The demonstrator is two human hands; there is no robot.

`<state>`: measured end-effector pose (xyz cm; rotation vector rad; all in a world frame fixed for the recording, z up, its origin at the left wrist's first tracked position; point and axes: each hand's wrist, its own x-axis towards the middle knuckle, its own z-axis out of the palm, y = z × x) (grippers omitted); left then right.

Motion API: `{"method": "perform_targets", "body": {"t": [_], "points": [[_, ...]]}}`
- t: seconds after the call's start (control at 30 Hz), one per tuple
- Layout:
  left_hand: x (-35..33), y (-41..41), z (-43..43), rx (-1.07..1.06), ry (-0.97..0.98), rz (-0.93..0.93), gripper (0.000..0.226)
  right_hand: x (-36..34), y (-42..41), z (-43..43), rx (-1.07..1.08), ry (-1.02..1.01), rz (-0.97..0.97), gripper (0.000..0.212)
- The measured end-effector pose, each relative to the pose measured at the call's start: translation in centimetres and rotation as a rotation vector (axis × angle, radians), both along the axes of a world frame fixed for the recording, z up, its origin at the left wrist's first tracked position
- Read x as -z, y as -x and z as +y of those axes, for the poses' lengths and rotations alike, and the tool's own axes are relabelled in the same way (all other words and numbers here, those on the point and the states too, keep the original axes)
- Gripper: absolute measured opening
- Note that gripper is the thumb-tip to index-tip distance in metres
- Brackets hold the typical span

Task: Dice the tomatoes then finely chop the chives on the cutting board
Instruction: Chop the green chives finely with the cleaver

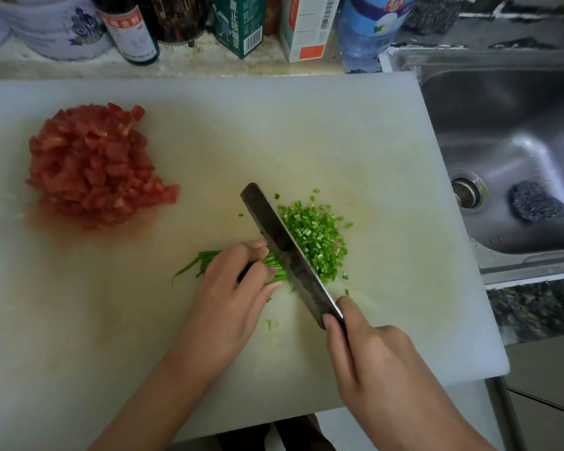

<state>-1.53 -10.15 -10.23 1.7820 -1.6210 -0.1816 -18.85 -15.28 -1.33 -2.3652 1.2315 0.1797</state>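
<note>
Chive bundle (209,260), uncut part: I see it lying flat on the white cutting board (274,125), near the board's middle and toward me, long axis running left to right, loose tips pointing left, cut end at the right against the knife (280,242). My left hand (232,288) lies on top of the bundle, fingers curled down and pressed together, holding the stalks to the board, fingertips just beside the blade's left face. The blade crosses the bundle on a diagonal, tip far-left, heel near-right. My right hand (372,356) grips the knife at the heel, thumb on 1 face and index finger on the other; the handle is hidden in the palm. Chopped chives (316,236) form 1 loose heap touching the blade's right face, with a few stray bits around it. Diced tomatoes (95,164) sit in 1 mound at the far left, well apart, juice wetting the board beneath. Bare board lies between the 2 heaps, along the far edge and near left. The board's right edge meets a steel sink (518,125) holding a scouring pad (538,201); bottles and cartons (241,24) line the back.
</note>
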Motion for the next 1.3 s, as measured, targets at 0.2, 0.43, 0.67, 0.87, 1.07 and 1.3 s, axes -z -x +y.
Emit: {"method": "perform_targets", "body": {"t": [0.2,0.43,0.67,0.87,1.07,1.3], "points": [[-0.1,0.3,0.0,-0.025,0.033,-0.033,0.027,0.2,-0.4,0.2,0.048,0.01,0.022,0.017],[-0.2,0.6,0.1,-0.073,0.079,-0.018,0.025,0.3,-0.5,-0.2,0.065,0.058,0.07,0.04],[-0.2,0.4,0.3,-0.056,0.046,0.018,0.012,-0.1,-1.2,0.0,0.066,0.106,0.072,0.043],[-0.4,0.3,0.2,-0.086,0.004,0.015,0.022,0.3,-2.2,-0.8,0.016,0.156,0.069,0.042],[-0.4,0.3,0.2,-0.068,0.024,-0.007,0.025,0.0,-2.2,-0.5,-0.011,0.122,0.054,0.023],[-0.6,0.3,-0.1,-0.067,0.025,0.01,0.024,-0.4,-3.4,-1.2,-0.003,0.054,0.009,0.023]]}}
